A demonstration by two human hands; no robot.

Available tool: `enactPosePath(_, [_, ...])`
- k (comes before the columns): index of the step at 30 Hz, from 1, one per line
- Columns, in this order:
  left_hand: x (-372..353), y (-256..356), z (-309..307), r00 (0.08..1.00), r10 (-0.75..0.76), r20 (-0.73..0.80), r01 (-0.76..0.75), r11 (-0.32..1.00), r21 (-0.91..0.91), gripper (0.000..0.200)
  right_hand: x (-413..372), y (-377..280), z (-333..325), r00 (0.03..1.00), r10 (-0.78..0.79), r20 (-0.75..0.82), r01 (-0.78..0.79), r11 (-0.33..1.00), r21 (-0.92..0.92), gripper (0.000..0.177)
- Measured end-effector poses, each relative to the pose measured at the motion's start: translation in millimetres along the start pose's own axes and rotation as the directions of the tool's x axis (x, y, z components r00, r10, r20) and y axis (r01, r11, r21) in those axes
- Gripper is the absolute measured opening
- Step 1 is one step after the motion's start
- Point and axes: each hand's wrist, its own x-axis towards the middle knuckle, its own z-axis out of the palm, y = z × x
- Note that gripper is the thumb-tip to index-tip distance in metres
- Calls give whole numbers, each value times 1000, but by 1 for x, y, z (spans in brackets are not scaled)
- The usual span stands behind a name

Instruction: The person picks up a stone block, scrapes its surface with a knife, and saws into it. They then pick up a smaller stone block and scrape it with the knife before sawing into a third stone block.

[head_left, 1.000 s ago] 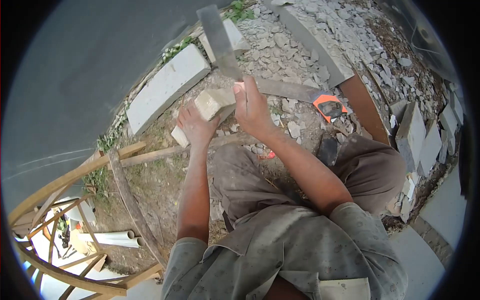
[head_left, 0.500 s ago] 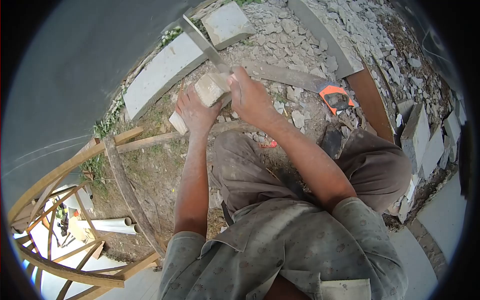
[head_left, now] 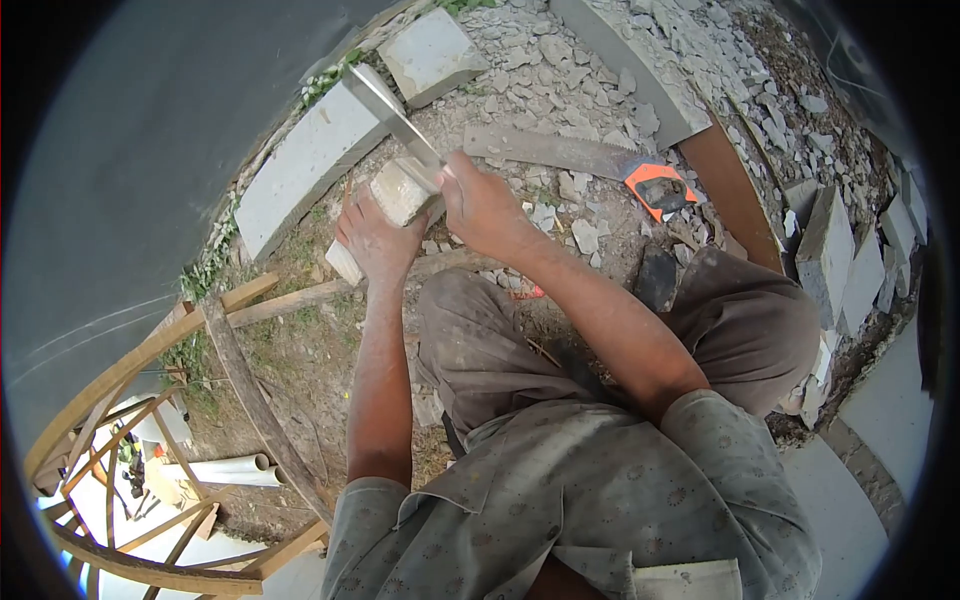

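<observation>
My left hand (head_left: 378, 238) is wrapped round a rough, pale block (head_left: 402, 192) from its near side, the block's squared top facing up. In my right hand (head_left: 488, 208), closed just right of the block, is a long flat metal blade (head_left: 392, 112). It slants up and to the left over the ground, its near part right at the block's upper edge. The blade's handle is hidden by my fingers. Just below my left hand, a pale piece (head_left: 344, 262) sticks out by a wooden pole (head_left: 300, 303).
A handsaw with an orange handle (head_left: 660, 190) lies on rubble to the right. Grey slabs (head_left: 310, 165) border the far side, with a squarer slab (head_left: 432, 57) beside them. Wooden framing (head_left: 150, 335) stands at left, near pale pipes (head_left: 225, 470). Broken slabs (head_left: 830, 250) lean at right.
The view has shifted slightly. The blade's far end has come down a little relative to the slabs, while both hands keep their hold.
</observation>
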Motion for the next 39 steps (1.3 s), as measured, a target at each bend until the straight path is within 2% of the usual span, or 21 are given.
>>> enactPosePath(3, [-12,-4,-4,1000,-12,24,12,1000,3,96,-10,-15,4,954,-158,-254,194,974,120,19])
enactPosePath(5, [-3,-1,-3,1000,-2,0,2,1000,-1,96,-3,3,8,999,19,37,-15,995,-95,20])
enactPosePath(6, [1,-2,-2,1000,8,-2,-8,1000,4,97,-1,-3,3,976,143,161,-106,970,-219,20])
enactPosePath(9, [-13,-7,1,999,-21,40,20,1000,21,98,-3,-21,-3,987,-52,-150,48,998,-30,24])
enactPosePath(12, [-6,-2,-4,999,-15,48,15,1000,15,97,-6,4,9,991,79,105,-63,987,-146,22])
enactPosePath(15, [-4,-2,-2,999,41,1,-41,999,-4,95,0,4,2,993,72,90,-62,992,-107,22])
enactPosePath(17, [-11,-4,-1,1000,11,18,-11,1000,11,96,-11,-1,9,981,-116,-155,126,990,60,21])
enactPosePath(18, [-7,-4,-1,1000,8,7,-8,1000,14,97,-8,-4,10,932,-202,-302,245,963,114,21])
enactPosePath(19, [-7,-3,-4,999,-2,37,2,1000,-3,97,-8,5,11,982,-125,-142,131,991,33,21])
enactPosePath(21, [-7,-2,-7,1000,24,17,-24,1000,6,97,-8,18,7,986,86,145,-58,981,-184,20])
enactPosePath(24, [-13,-3,-3,999,13,34,-14,1000,20,96,-6,8,6,981,-71,-183,70,998,-9,20])
enactPosePath(27, [-8,-1,-6,1000,28,13,-28,1000,10,94,-12,27,18,999,34,21,-33,999,-15,20])
enactPosePath(30, [-2,1,-2,999,39,-4,-39,999,3,93,-5,24,7,990,120,73,-111,988,-111,19])
enactPosePath(32, [-9,0,-5,1000,13,29,-12,1000,-3,93,-15,10,10,988,-59,-145,71,994,80,19])
enactPosePath(33, [-9,0,-6,1000,15,17,-16,1000,25,93,-11,5,9,949,-143,-282,191,970,149,19])
enactPosePath(34, [-9,-1,-6,1000,23,14,-23,999,32,93,-12,16,14,988,-70,-135,80,994,72,19])
enactPosePath(35, [-11,-2,-5,1000,30,8,-30,999,36,94,-16,39,23,1000,18,7,-18,1000,-24,20])
enactPosePath(36, [-7,0,-5,999,39,-4,-39,998,39,94,-13,33,16,984,117,133,-99,986,-134,20])
enactPosePath(39, [-8,-3,-1,1000,24,12,-24,1000,13,96,-12,20,12,991,18,-133,-18,1000,2,21])
